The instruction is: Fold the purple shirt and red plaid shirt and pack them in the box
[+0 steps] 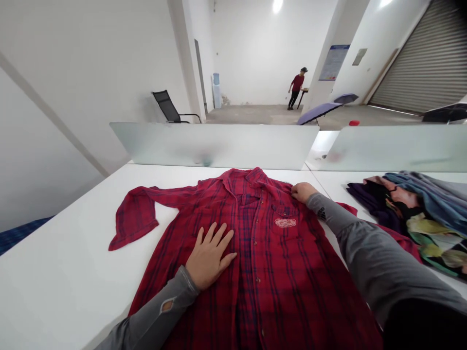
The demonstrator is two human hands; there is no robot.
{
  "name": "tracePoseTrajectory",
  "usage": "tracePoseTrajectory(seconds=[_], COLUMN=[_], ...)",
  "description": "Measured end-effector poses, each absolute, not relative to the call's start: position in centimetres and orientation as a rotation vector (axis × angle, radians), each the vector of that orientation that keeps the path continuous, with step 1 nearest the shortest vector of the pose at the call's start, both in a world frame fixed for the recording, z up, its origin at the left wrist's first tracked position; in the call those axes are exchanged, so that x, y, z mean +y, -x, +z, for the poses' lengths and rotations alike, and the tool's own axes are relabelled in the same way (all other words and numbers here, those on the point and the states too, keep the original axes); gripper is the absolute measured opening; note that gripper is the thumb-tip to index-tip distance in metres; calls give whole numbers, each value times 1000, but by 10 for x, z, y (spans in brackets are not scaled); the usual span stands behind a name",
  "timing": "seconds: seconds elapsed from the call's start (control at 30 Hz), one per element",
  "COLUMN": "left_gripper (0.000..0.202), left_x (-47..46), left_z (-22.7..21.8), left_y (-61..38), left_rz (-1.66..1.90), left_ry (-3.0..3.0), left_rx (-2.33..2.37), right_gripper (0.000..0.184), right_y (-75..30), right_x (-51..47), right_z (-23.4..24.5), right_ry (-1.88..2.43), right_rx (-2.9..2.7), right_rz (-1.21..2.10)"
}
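Bright, even light — a lamp (277,6) glares overhead.

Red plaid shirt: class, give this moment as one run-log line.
left hand: flat on red plaid shirt | right hand: at its shoulder | clothes pile: right of shirt

Place: office-like workspace | frosted desk dividers (248,146) | water dispenser (216,95) | mesh chair (166,106) | roller shutter (412,63) | grey floor (251,114)

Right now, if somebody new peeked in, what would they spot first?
Probably the big red-and-navy plaid shirt, spread across the white table. A flat, spread left hand lies on its front; the right hand touches its shoulder. Multicoloured clothes lie heaped at the far right.
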State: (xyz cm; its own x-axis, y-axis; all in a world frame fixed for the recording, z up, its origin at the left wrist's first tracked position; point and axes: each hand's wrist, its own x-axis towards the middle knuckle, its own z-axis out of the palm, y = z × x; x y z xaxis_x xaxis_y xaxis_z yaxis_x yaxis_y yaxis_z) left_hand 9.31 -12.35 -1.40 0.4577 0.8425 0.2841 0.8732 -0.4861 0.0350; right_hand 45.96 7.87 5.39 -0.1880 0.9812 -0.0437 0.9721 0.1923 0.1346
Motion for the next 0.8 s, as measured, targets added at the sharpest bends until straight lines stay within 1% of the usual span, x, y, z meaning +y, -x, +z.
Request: tracePoseTrajectory(seconds=[0.13,0.3,0.4,0.47,0.57,0.63,0.7,0.8], left_gripper=[57,58,58,58,58,55,46,32], left_x=[-125,-124,-124,-125,-128,-123,-107,-55], left_z=[-12,-9,-9,-10,-13,-11,-2,20], left_y=[-93,-93,-94,-95,-95,-92,-83,-61], left_rz=[-383,-363,-353,-357,-398,-482,-676,-967], left_ry=[2590,2590,2589,2592,2604,2631,2610,2403], left_rx=[-1525,-1536,-1541,-1543,-1537,-1540,-1607,-1729], right_gripper=[18,35,37,39,46,46,44,34], right_y=[-463,-482,-491,-490,-477,-463,-451,-440], right_x=[93,105,106,107,114,120,125,130], right_z=[63,62,51,47,47,50,51,49], right_ry=[-2068,-2368,-2493,-2536,-2480,-2353,-2243,-2203], right_rx=[2265,2130,2023,2007,2171,2281,2299,2292], right_rz=[129,342,353,365,361,237,112,76])
